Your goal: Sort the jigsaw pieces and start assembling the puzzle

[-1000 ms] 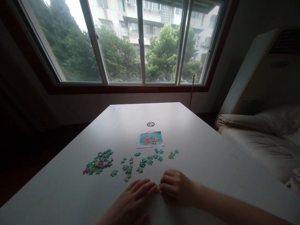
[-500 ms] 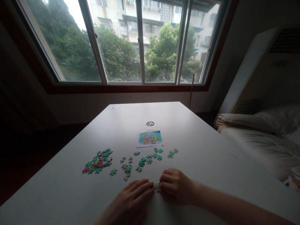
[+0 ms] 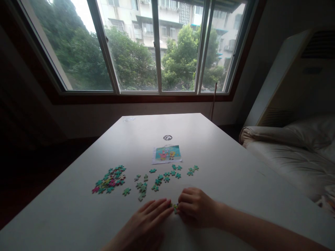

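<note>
Clock hub = the pieces between the hands, 12 = away from the person. Table: white, smooth, faint sheen [image 3: 235, 184], runs out toward 12. Past its far edge at 12, wide sliding window with pale frame and dark red-brown surround [image 3: 157, 52]; trees and a building outside. Cream couch, creased, leather-like [image 3: 285, 150], at 2, beside the table.

Right hand [image 3: 193, 207]: comes in from 4, forearm low over the table, knuckles up, fingers bent inward, tips at the 3 o'clock edge of the pieces. Can't tell if it's actually pinching; undersides hidden. Left hand [image 3: 151, 216]: in from 7–8, back up, fingers straight and side by side, not wrapped around anything, tips meeting the 9 o'clock edge. Thumb lost in shadow.

Printed paper sheet, blue-green with pink and yellow cartoon figures [image 3: 168, 154]: flat at 12, white margin showing. Heap of teal, yellow and magenta jigsaw pieces [image 3: 110, 180]: 10, overlapping. Teal loose pieces [image 3: 166, 179]: 11–12. Dull green pieces [image 3: 142, 188]: 10–11. Small green cluster [image 3: 193, 170]: 1. All knobbed, interlocking outlines. Small yellow-green jigsaw pieces [image 3: 175, 208]: on the table at hub, between both sets of fingertips, partly covered; count unclear.
</note>
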Tool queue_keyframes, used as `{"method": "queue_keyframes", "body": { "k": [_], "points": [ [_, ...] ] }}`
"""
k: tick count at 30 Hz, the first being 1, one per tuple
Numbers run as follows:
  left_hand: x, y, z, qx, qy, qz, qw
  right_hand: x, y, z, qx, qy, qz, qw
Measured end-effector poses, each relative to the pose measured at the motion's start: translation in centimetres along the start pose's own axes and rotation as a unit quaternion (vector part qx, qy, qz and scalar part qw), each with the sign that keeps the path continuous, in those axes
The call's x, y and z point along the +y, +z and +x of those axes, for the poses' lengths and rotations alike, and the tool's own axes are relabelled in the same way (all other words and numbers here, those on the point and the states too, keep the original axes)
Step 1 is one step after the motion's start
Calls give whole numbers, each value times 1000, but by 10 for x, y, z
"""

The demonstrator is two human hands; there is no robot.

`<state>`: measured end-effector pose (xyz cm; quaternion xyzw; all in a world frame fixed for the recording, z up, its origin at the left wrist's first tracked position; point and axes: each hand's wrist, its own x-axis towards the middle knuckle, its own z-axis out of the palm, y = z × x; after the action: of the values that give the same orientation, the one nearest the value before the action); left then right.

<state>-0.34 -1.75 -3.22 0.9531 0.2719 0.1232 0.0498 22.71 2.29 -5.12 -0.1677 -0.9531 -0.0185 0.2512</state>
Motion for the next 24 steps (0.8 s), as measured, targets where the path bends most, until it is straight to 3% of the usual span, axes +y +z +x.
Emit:
{"method": "queue_keyframes", "body": {
  "k": [6,24],
  "points": [
    [0,2,1,27,-14,9,999,0,0,0,0,2,1,1000],
    [0,5,-1,7,-3,-2,1000,1,1,0,4,-3,6,1000]
  ]
}}
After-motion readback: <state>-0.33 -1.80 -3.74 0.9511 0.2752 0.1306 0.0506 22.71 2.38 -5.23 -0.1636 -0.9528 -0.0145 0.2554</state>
